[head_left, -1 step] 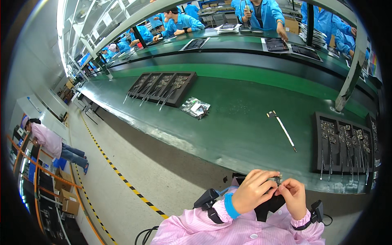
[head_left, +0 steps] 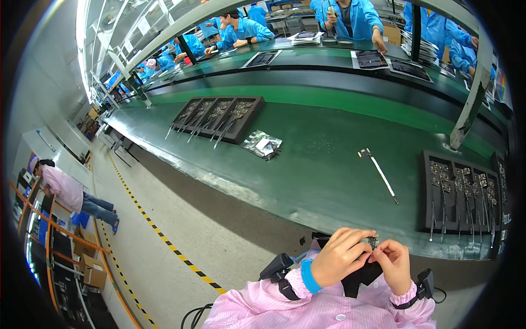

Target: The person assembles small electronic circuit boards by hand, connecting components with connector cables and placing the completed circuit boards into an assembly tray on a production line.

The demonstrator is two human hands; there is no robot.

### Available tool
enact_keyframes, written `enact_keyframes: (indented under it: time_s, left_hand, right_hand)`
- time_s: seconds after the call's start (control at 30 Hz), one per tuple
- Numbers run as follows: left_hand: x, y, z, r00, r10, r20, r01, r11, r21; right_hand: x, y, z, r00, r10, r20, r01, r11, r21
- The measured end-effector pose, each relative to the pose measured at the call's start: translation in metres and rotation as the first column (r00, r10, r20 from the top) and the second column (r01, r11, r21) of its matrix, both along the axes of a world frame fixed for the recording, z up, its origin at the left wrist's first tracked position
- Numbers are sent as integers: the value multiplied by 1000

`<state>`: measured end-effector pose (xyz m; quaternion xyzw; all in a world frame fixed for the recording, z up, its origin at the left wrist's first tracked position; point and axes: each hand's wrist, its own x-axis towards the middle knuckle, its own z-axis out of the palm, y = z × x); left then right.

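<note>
Your left hand [head_left: 342,256] and right hand [head_left: 393,264] both pinch one small circuit board [head_left: 373,241] in their fingertips at the near edge of the green bench [head_left: 323,186], which bears one white-strip flex cable [head_left: 382,174], one silver bag [head_left: 262,145] and three black component trays [head_left: 425,192], one leftward, two rightward.

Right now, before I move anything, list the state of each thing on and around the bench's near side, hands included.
Left hand: grip closed on the board
Right hand: fingertips pinched at the board's lower end
Board: held up between both hands
Strip: lying flat, unheld
Pouch: lying crumpled; sealed or open, can't tell
Left tray: loaded with boards
Right tray: loaded too
Wristband: worn, left wrist
</note>
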<state>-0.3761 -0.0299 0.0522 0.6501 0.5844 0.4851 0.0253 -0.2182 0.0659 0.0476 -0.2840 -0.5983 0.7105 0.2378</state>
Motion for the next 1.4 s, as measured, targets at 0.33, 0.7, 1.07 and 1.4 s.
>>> enact_keyframes:
  time_s: [0.33,0.7,1.07,1.4]
  left_hand:
    - [7,0,-5,996,15,-87,-14,1000,11]
    - [1,-3,7,985,84,-148,-92,995,-42]
    - [5,-1,7,985,110,-135,-121,990,-73]
    - [6,-5,6,981,138,-133,-149,986,-78]
  right_hand:
    - [3,-2,-3,1000,1,-5,-1,1000,-15]
    - [-7,-3,-1,1000,10,-11,-9,1000,26]
    - [-6,-8,-2,1000,-18,-11,18,999,-51]
    - [-10,-10,-2,1000,-14,-3,14,997,-70]
